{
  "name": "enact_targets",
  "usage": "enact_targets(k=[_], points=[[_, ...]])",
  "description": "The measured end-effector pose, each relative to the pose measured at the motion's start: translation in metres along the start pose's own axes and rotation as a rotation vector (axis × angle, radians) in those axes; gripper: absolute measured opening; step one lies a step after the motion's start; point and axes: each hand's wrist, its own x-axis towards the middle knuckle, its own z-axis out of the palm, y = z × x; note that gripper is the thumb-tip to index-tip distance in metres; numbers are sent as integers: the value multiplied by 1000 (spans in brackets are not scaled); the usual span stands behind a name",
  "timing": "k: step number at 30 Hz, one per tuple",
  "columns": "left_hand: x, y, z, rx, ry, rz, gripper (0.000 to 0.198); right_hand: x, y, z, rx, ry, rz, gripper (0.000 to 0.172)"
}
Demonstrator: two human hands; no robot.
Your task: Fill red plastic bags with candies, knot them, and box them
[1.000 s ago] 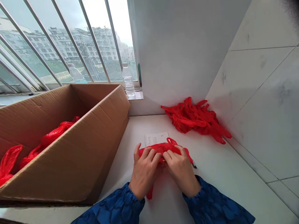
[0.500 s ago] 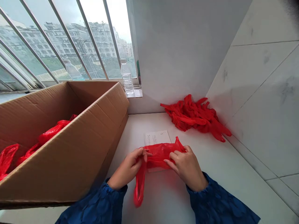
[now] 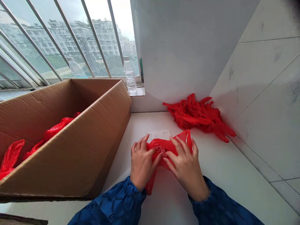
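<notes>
Here, nearest of all, two quilted-looking blue sleeves (image 3: 112, 204), gathered at the cuffs, reach in over a smooth white table (image 3: 234, 178). The left hand (image 3: 140, 167) and the right hand (image 3: 188, 168) both rest on a red plastic bag (image 3: 161, 143), each grip wide and loose, the fingers spread across the film. The bag lies on the table between the hands, thin, glossy and softly wrinkled; a pale pattern shows at its middle, one narrow strip trails to the near left, and a translucent loop stands up at its far right. Its near part overlaps nothing but table, while its far edge partly covers a white printed sheet (image 3: 159, 134). To the left stands a deep box (image 3: 79, 156) of brown corrugated cardboard, with shiny, crumpled red bundles (image 3: 57, 127) inside. Farther right, a tangled heap of red bags (image 3: 199, 116) lies against marbled tiles (image 3: 267, 100). At the far left, a clear ribbed bottle (image 3: 130, 76) stands upright on the sill before slanting metal bars (image 3: 93, 34).
</notes>
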Motion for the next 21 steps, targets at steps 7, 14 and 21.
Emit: enact_targets(k=[7, 14, 21], points=[[-6, -5, 10, 189, -174, -35, 35, -3, 3, 24, -89, 17, 179, 28], [0, -12, 10, 186, -213, 5, 13, -4, 9, 10, -57, -56, 138, 27], [-5, -36, -20, 24, -483, 121, 30, 2, 21, 5, -38, -14, 172, 14]])
